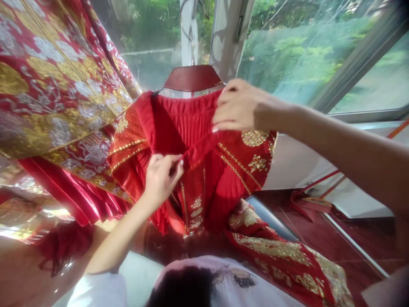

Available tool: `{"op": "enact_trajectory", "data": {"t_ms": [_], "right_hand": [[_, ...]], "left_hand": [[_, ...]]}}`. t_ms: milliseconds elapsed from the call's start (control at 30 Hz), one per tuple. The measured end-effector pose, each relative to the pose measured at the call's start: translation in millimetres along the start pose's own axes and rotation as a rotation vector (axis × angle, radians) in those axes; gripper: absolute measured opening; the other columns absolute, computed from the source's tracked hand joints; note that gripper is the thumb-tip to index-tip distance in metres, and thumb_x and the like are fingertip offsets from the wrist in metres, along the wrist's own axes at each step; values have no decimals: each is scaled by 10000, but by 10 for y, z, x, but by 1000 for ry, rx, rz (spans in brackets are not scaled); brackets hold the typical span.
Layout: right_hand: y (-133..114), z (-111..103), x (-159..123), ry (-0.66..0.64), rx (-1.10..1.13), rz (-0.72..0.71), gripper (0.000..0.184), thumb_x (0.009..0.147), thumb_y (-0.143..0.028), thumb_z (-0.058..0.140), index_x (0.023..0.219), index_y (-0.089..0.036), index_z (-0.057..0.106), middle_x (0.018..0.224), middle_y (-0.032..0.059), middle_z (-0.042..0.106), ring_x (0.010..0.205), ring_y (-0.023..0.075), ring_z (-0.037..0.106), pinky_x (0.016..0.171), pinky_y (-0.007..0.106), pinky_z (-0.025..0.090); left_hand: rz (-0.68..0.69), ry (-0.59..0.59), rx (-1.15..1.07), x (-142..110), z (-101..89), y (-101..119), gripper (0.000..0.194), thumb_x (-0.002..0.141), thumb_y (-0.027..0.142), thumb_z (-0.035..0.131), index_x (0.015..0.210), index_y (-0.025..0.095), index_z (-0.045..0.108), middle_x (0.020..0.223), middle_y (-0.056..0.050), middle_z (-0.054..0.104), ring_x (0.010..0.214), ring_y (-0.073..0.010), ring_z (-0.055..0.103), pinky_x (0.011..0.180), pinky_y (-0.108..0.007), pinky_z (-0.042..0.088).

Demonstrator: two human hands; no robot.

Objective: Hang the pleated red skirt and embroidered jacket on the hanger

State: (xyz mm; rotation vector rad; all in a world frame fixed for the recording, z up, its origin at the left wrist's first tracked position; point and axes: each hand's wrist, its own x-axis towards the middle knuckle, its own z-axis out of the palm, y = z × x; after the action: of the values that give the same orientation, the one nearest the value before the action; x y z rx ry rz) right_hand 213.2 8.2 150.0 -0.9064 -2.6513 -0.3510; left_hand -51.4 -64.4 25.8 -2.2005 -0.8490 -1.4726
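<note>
A red pleated skirt with gold embroidery hangs from a dark red wooden hanger in front of a window. My left hand pinches the skirt's red waistband edge near the middle, fingers closed on the cloth. My right hand is higher, at the hanger's right end, fingers closed on the top of the waistband. The skirt's lower part drops out of sight behind my arms.
A red and gold brocade garment hangs at the left, close to my left arm. More embroidered red cloth lies at the lower right. A window with greenery outside is behind. A dark red floor shows at the right.
</note>
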Motion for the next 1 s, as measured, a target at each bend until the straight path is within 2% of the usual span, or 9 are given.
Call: {"op": "enact_trajectory", "data": {"t_ms": [167,367,433,533,600,700,767,867,1000], "right_hand": [[155,-231,-102,70,55,93,97,783,-327,702,741,-244,727,805,-125,710,1019,31,555,1155,371,190],[273,-250,-120,205,-114,90,130,816,-345,670,808,-255,763,947,-43,707,1145,113,515,1101,424,263],[303,-247,-109,263,38,145,132,797,-304,688,837,-208,769,1004,7,700,1054,107,565,1013,364,367],[256,-212,-106,498,300,333,237,861,-265,602,917,-91,754,896,77,709,790,74,605,746,258,453],[166,-157,-108,585,269,487,320,884,-307,569,884,-39,742,746,68,680,657,66,550,630,247,407],[11,-23,-99,478,53,644,296,800,-344,680,836,-56,737,645,39,619,595,81,465,606,274,364],[-44,80,-88,463,-55,665,183,789,-277,674,792,-98,718,641,42,605,610,110,476,645,294,380],[5,189,-82,489,-125,585,174,824,-196,553,682,-152,643,634,42,574,635,140,496,682,307,391],[198,210,-97,477,-45,476,176,811,-192,500,657,-174,584,585,-2,467,576,114,409,635,286,370]], "left_hand": [[130,83,33,-50,-37,-62,138,821,79,606,920,175,604,566,54,588,525,-103,496,623,-250,431],[238,-12,21,-6,-136,-20,150,838,79,591,952,176,581,601,48,592,536,-98,499,644,-252,449],[309,-93,35,78,-190,5,107,862,121,572,950,178,591,614,45,608,523,-95,497,698,-274,457],[306,-222,60,318,-189,-25,130,915,197,498,909,174,626,640,15,629,582,-119,538,751,-306,450],[218,-268,117,554,-61,-86,207,939,216,447,920,164,646,720,-28,657,683,-151,579,744,-312,442],[80,-322,198,942,353,-169,271,946,213,423,1106,123,622,969,-114,681,920,-213,602,807,-329,443],[70,-319,218,1148,692,-199,320,938,216,442,1198,92,581,1064,-155,664,1023,-244,585,881,-350,430],[36,-248,244,1293,1049,-257,283,947,225,420,1126,142,623,971,-135,675,1010,-249,590,917,-371,417],[0,-206,278,1234,943,-458,284,959,211,368,931,173,648,829,-105,665,966,-253,590,945,-431,398]]}}
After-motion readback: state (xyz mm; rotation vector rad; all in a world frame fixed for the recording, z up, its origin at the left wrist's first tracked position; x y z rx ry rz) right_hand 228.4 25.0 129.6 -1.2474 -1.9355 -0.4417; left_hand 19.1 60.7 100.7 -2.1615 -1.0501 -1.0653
